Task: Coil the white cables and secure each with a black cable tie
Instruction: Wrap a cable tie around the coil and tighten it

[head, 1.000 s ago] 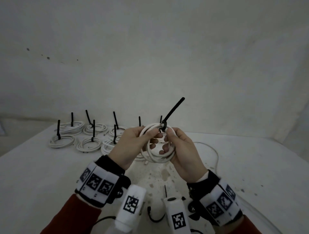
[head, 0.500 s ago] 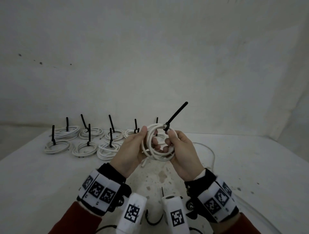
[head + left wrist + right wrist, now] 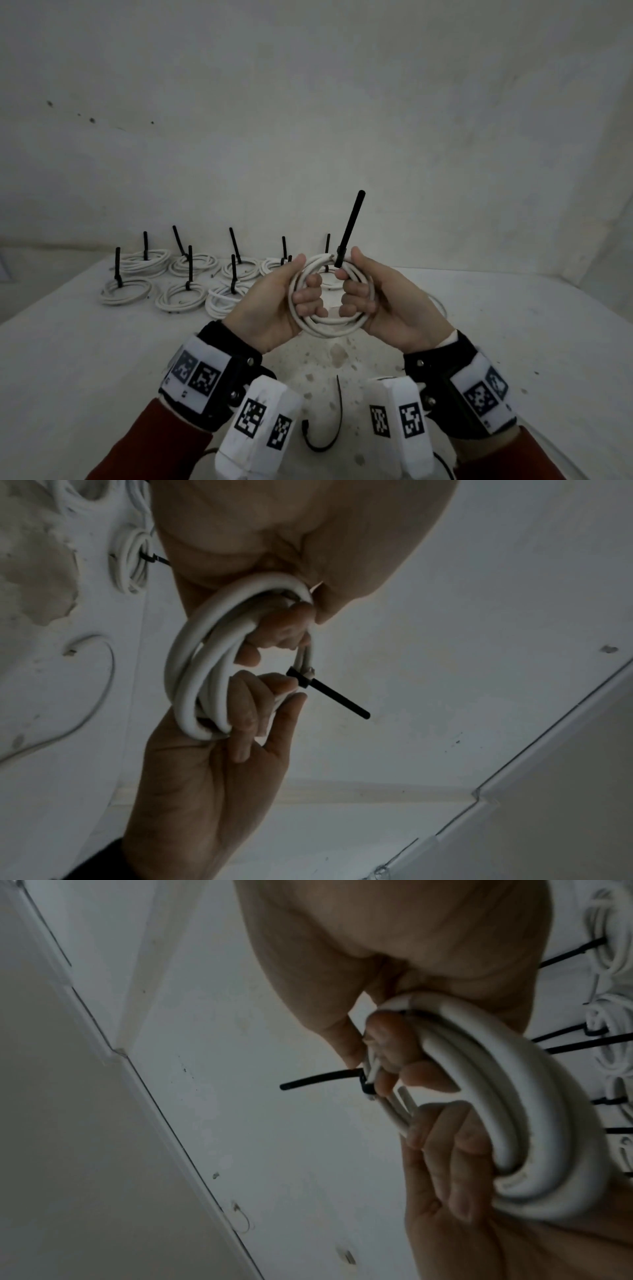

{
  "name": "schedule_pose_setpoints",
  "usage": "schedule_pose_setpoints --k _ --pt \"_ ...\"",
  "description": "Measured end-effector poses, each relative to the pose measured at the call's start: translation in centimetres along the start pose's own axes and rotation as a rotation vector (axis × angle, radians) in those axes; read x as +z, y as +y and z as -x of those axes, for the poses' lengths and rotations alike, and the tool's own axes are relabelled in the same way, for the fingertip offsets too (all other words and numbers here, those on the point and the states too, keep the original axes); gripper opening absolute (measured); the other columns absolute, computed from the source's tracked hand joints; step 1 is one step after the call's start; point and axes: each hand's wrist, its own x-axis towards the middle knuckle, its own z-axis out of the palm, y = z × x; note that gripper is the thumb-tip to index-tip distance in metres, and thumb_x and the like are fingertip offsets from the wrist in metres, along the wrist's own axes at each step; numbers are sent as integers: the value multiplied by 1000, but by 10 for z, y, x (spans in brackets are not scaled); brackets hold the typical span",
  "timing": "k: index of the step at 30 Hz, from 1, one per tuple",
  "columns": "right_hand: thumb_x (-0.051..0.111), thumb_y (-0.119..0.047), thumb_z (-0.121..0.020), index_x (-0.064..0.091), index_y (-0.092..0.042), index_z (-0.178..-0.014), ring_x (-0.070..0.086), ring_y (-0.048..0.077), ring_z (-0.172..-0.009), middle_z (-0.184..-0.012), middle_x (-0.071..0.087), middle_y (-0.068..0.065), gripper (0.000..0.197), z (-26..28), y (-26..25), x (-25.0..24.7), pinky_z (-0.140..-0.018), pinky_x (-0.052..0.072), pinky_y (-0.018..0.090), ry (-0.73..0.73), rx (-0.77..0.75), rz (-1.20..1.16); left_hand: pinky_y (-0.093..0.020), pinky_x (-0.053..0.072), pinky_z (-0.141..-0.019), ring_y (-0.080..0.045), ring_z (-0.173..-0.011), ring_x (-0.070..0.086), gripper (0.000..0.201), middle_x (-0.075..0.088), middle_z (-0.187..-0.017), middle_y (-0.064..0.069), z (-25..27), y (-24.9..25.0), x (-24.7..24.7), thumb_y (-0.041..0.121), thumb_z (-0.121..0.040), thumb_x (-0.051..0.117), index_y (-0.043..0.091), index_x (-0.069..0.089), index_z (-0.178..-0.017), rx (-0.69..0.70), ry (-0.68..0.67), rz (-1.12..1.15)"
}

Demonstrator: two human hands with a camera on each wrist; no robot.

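Observation:
I hold a coiled white cable (image 3: 329,322) upright above the table between both hands. My left hand (image 3: 303,279) grips the coil's left side, fingers curled through the ring. My right hand (image 3: 349,274) grips the right side, its thumb and forefinger beside the head of a black cable tie (image 3: 349,229) cinched round the top; the tail sticks up, leaning slightly right. In the left wrist view the coil (image 3: 192,669) and tie (image 3: 330,695) lie between both hands. The right wrist view shows the same coil (image 3: 496,1096) and tie tail (image 3: 318,1079).
Several tied white coils (image 3: 140,263) with upright black tails lie in rows at the table's back left. A loose black tie (image 3: 339,407) lies on the table (image 3: 85,370) near my wrists. An uncoiled white cable (image 3: 442,305) trails behind my right hand. A wall stands close behind.
The tie's tail has swung from a strong rightward slant to nearly upright as the coil turned in my hands. Both hands keep their grip on the coil.

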Motion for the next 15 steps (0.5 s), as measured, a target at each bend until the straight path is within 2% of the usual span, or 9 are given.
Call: schedule_pose_setpoints --k 4,7,10,13,15 --pt "48 -39 -94 57 -5 -68 21 6 -28 -39 29 -5 44 0 1 -1 -36 32 18 0 31 64 -22 46 -51 -7 -31 27 57 26 -36 6 0 -6 4 45 -96 32 16 45 -49 -9 -3 -72" --pt "48 -40 -95 56 -6 -71 23 7 -31 -40 29 -5 42 -4 5 -3 -43 35 20 33 22 103 -22 46 -53 -7 -32 28 54 27 -38 6 -3 -7 -1 45 -95 34 15 45 -52 -1 25 -103" --pt "44 -34 -99 55 -7 -80 35 11 -41 -49 37 -2 34 -7 8 -7 -54 41 26 51 -7 65 -26 46 -59 -12 -41 41 49 40 -46 1 -4 -1 -11 41 -98 33 7 54 -70 9 72 -117" --pt "36 -23 -102 55 -6 -88 41 17 -48 -57 43 3 29 -9 9 -11 -59 46 31 75 -12 -13 -30 50 -62 -16 -57 56 43 59 -67 -5 -3 2 -19 35 -100 35 3 63 -93 17 152 -215" --pt "32 -21 -104 56 -4 -93 42 19 -52 -61 46 6 32 -9 9 -12 -62 46 33 100 -23 -49 -32 53 -62 -18 -62 61 33 64 -76 -7 -3 0 -18 28 -100 40 5 63 -96 52 224 -260"
